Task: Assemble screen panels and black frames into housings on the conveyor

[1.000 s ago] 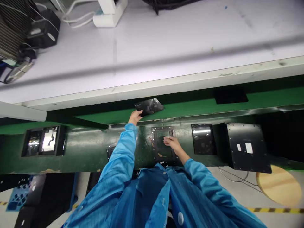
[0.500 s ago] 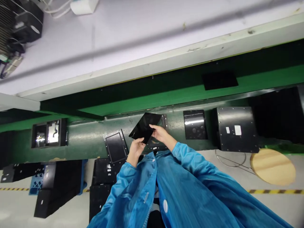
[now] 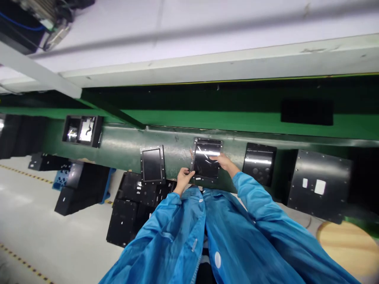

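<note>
A glossy black panel (image 3: 205,167) lies flat over a black frame with small studs (image 3: 207,139) on the green bench. My left hand (image 3: 183,179) pinches the panel's near left corner between thumb and fingers. From the right, my right hand (image 3: 224,161) grips the panel's right edge, its thumb reaching over the shiny face; its other fingers are mostly hidden. Left of my hands, a second framed black plate (image 3: 152,165) rests on the bench. A sheet of glossy black panels (image 3: 258,167) lies to the right.
The green bench (image 3: 174,148) runs below a white shelf (image 3: 189,69). An open black box (image 3: 82,131) stands left, a black metal case (image 3: 319,185) right. Black cases (image 3: 122,221) are stacked on the floor near my left side. A round wooden stool (image 3: 348,244) is at lower right.
The glossy panel, held up at a slant before, now lies flat over the studded frame. Both hands have lowered with it, the right one moving to its right edge. The view has shifted.
</note>
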`<state>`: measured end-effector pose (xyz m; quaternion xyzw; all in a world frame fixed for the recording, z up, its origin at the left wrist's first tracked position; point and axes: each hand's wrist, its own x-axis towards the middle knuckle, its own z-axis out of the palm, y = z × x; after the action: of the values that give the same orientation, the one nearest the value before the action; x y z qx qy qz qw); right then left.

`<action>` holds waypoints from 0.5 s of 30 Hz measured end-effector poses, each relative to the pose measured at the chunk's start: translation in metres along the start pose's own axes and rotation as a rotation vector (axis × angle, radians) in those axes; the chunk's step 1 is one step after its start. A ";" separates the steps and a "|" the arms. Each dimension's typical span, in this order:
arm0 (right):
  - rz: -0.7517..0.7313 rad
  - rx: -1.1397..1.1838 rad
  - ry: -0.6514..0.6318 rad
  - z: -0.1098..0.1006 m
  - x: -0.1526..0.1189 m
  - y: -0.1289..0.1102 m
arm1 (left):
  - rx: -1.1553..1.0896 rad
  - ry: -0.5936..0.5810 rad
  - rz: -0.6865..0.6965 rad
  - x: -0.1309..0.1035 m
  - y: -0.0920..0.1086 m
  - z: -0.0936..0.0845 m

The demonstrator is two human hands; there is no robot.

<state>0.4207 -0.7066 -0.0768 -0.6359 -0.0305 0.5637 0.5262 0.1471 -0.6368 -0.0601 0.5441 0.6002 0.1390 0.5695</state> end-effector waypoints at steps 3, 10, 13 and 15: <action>-0.038 -0.089 0.091 0.004 0.002 0.004 | 0.285 -0.031 0.083 0.017 0.004 0.002; -0.015 -0.247 0.255 0.023 -0.006 0.008 | 0.592 -0.086 0.106 0.023 0.011 0.004; -0.095 -0.379 0.358 0.026 -0.017 0.008 | 0.635 -0.078 0.081 0.022 0.013 0.003; -0.205 -0.608 0.481 0.021 -0.030 0.014 | 0.654 -0.090 0.063 0.022 0.015 0.002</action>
<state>0.3868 -0.7188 -0.0615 -0.8702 -0.1350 0.3086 0.3595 0.1615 -0.6139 -0.0608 0.7219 0.5702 -0.0678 0.3863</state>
